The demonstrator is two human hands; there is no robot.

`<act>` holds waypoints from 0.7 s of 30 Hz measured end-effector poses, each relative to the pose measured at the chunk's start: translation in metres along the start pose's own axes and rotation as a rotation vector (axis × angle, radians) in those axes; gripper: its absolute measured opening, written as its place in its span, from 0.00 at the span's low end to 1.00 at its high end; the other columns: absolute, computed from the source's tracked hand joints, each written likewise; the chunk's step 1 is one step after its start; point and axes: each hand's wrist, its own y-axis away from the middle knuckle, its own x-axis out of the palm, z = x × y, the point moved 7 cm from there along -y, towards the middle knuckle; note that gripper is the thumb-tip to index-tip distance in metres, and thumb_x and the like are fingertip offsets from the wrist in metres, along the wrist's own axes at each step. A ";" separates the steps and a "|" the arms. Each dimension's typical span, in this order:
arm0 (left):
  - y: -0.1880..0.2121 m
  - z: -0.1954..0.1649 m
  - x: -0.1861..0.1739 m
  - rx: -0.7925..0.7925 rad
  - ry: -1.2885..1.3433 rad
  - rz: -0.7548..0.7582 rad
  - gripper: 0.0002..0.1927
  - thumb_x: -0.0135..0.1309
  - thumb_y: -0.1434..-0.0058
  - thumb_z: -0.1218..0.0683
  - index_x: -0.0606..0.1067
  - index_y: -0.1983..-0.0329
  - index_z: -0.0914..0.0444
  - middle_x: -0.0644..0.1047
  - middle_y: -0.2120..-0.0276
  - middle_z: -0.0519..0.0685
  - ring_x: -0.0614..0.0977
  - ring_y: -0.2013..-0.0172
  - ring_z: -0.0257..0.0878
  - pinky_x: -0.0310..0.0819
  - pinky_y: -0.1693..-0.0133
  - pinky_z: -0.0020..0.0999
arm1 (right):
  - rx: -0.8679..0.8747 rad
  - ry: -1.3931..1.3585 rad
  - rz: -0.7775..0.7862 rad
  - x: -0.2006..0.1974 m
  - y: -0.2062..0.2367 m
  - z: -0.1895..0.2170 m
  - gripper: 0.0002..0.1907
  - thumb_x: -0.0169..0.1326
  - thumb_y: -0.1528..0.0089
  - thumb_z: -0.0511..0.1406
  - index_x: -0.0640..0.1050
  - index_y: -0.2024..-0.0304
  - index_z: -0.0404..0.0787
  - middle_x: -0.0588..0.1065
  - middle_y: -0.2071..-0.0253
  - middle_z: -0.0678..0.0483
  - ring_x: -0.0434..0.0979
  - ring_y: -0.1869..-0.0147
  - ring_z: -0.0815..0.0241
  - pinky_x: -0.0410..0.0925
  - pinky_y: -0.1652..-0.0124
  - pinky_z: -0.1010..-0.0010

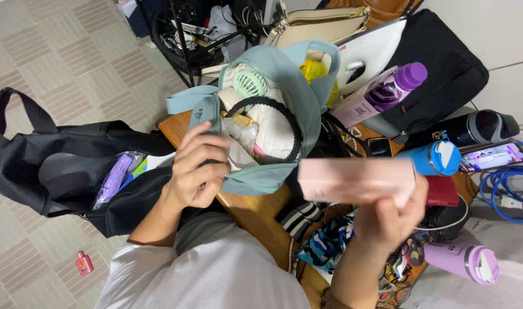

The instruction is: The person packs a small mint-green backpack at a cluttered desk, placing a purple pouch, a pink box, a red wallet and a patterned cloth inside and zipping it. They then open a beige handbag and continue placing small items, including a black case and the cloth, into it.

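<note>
Pink box, long and flat, gripped at its right end in the right hand, fingers curled around it, held level just in front of the teal backpack and above the wooden table. Left hand closed on the backpack's unzipped front edge, pulling the mouth wide; inside, a small green fan, a black headband, pale pouches, already packed close. Looks like the packing step, box poised between table and bag. Next move, by judgement, calls for tilting the box end-first toward a gap among the contents while keeping the opening held wide. Table crowded: purple-capped bottle, blue flask, lilac flask, phone, blue cable. Black tote slumped to the left, over a striped tiled floor; small pink bottle lying there.
</note>
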 end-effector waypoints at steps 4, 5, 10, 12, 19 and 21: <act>-0.003 0.001 0.003 0.075 0.106 0.031 0.06 0.53 0.52 0.63 0.74 0.69 0.67 0.71 0.69 0.54 0.78 0.64 0.52 0.74 0.47 0.55 | 0.014 0.150 0.035 0.045 -0.030 -0.022 0.29 0.68 0.36 0.35 0.68 0.39 0.32 0.74 0.47 0.49 0.76 0.45 0.60 0.71 0.44 0.70; -0.004 0.002 0.005 0.099 0.133 0.036 0.07 0.52 0.52 0.62 0.73 0.68 0.67 0.70 0.69 0.55 0.76 0.66 0.53 0.77 0.51 0.52 | 0.012 0.268 0.076 0.061 -0.030 -0.023 0.29 0.68 0.36 0.34 0.68 0.38 0.33 0.73 0.46 0.49 0.76 0.44 0.61 0.72 0.43 0.70; -0.022 0.005 0.007 0.114 0.139 0.052 0.07 0.51 0.50 0.61 0.72 0.68 0.68 0.72 0.69 0.54 0.74 0.71 0.50 0.66 0.68 0.45 | -0.089 0.690 0.430 0.143 -0.042 -0.026 0.23 0.63 0.34 0.31 0.72 0.39 0.33 0.75 0.43 0.47 0.81 0.46 0.58 0.75 0.43 0.69; -0.034 0.007 0.008 0.096 0.107 0.051 0.06 0.50 0.50 0.61 0.72 0.68 0.67 0.71 0.69 0.54 0.73 0.71 0.50 0.66 0.68 0.44 | 0.033 0.708 0.495 0.164 -0.041 -0.038 0.23 0.64 0.38 0.33 0.74 0.42 0.33 0.77 0.45 0.47 0.82 0.48 0.58 0.76 0.54 0.72; -0.074 0.014 0.022 0.000 0.032 0.108 0.07 0.50 0.53 0.61 0.71 0.69 0.65 0.69 0.70 0.53 0.72 0.70 0.51 0.66 0.66 0.45 | 0.004 0.770 0.749 0.174 -0.039 -0.042 0.08 0.51 0.27 0.33 0.77 0.50 0.35 0.78 0.53 0.46 0.81 0.52 0.45 0.72 0.52 0.65; -0.078 0.013 0.026 -0.020 0.038 0.116 0.08 0.50 0.53 0.62 0.71 0.68 0.64 0.68 0.70 0.53 0.72 0.69 0.51 0.67 0.65 0.45 | 0.147 0.755 0.866 0.164 -0.038 -0.050 0.09 0.49 0.28 0.34 0.75 0.57 0.32 0.74 0.60 0.45 0.77 0.57 0.43 0.70 0.55 0.64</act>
